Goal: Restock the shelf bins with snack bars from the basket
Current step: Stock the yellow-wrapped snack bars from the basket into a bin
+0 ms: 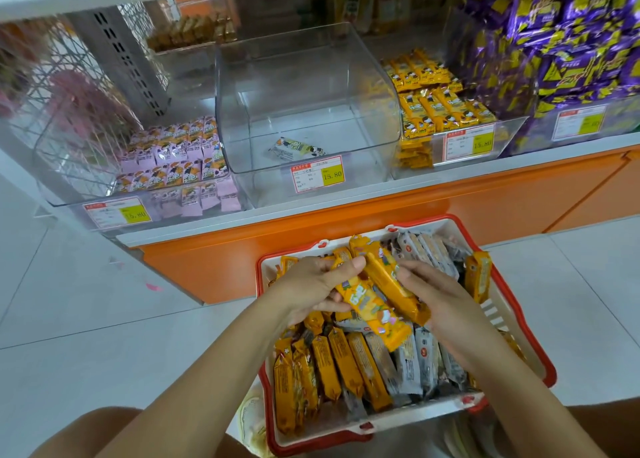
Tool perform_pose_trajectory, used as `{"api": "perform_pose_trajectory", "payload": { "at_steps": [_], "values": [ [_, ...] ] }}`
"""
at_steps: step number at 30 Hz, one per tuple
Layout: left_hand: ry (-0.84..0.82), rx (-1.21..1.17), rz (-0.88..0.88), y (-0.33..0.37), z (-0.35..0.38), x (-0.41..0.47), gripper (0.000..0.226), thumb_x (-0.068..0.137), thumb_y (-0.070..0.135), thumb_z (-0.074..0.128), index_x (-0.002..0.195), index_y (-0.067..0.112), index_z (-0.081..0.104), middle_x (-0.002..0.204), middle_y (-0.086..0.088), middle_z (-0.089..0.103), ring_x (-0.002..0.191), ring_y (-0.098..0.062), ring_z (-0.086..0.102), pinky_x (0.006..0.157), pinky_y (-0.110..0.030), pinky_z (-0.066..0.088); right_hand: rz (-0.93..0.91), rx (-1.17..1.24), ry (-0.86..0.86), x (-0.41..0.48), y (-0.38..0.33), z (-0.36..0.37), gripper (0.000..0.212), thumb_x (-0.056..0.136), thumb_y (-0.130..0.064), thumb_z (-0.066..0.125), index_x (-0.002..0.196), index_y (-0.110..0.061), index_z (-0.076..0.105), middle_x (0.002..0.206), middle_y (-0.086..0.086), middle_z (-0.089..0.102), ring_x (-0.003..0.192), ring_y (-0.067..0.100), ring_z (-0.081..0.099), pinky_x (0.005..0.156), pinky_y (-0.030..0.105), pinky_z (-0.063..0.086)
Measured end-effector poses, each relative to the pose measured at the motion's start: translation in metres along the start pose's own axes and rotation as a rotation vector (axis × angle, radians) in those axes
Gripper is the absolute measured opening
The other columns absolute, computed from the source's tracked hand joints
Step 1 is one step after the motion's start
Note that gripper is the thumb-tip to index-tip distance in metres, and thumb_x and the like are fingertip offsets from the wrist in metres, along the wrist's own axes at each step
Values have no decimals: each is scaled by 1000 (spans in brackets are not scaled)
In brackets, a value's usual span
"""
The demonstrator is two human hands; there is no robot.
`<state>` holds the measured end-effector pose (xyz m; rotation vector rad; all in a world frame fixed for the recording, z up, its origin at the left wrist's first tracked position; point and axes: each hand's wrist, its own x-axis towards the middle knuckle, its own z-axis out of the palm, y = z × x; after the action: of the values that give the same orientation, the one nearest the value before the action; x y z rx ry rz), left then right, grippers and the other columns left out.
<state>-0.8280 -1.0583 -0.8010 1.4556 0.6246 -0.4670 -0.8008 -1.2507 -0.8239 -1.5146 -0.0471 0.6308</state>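
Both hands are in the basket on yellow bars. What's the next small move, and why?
Probably lift the yellow bars clear of the basket toward the yellow bin: the left hand and right hand grip a few together, and that bin's packs match their colour.

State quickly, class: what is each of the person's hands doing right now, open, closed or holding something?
Left hand: closed on a bunch of yellow snack bars, thumb on top.
Right hand: gripping the same bunch from the other side.
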Motion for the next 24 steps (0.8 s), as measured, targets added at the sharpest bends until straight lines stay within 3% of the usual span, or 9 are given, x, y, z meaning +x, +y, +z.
{"api": "perform_pose_trajectory", "payload": {
  "at_steps": [2,4,8,11,15,18,20,22,24],
  "values": [
    [-33,-8,27,2,1,0,56,80,32,69,124,0,56,95,-3,63,46,-3,53,61,-25,58,-50,-202,14,0,3,0,24,95,-33,54,117,-33,64,111,-8,69,104,14,65,96,44,51],
    [-61,29,64,7,1,-3,30,83,29,68,105,8,67,84,1,68,47,-4,53,63,-26,59,-101,-340,-10,-1,2,-1,32,94,-43,52,124,-37,59,118,-12,66,111,9,61,100,43,48],
    [-30,112,159,17,5,-5,28,83,32,68,99,8,69,77,-4,71,50,-6,56,62,-24,58,-206,-589,-161,-10,-12,0,56,74,-64,63,124,-55,42,122,-31,49,108,-10,52,88,14,43],
    [8,128,229,29,11,-8,33,82,33,70,101,5,69,87,-10,73,53,-8,60,62,-25,59,-346,-907,0,-9,-17,5,82,73,-61,69,141,-42,28,122,-19,32,104,-4,46,80,10,41],
    [-4,55,349,56,19,-13,19,86,29,64,89,11,68,65,0,67,52,-7,61,61,-22,57,-522,-812,197,-3,-37,3,67,78,-49,66,138,-35,39,110,-18,46,94,-1,50,73,8,41],
    [213,142,604,76,12,-11,18,89,32,59,86,18,69,79,-2,72,67,-6,65,72,-23,55,-547,-594,293,0,-73,-8,47,82,-27,72,120,-40,48,88,-17,55,75,0,55,61,12,42],
    [427,299,775,84,1,-11,14,90,34,61,92,23,70,91,9,72,84,-3,64,79,-20,49,-594,-590,410,10,-102,-25,41,85,-24,70,117,-36,48,77,-18,53,64,-1,49,54,11,37],
    [597,530,864,88,-10,-10,19,91,32,60,104,22,69,106,13,67,101,-2,58,84,-16,40,-630,-722,541,32,-133,-46,52,86,-27,67,133,-26,45,96,-9,58,76,2,51,64,17,37],
    [670,719,863,87,-18,-4,27,93,25,58,117,17,65,120,4,63,115,-10,51,91,-16,32,-602,-907,643,63,-164,-69,58,88,-30,64,141,-19,42,122,12,53,103,25,53,81,31,38]
  ]
}}
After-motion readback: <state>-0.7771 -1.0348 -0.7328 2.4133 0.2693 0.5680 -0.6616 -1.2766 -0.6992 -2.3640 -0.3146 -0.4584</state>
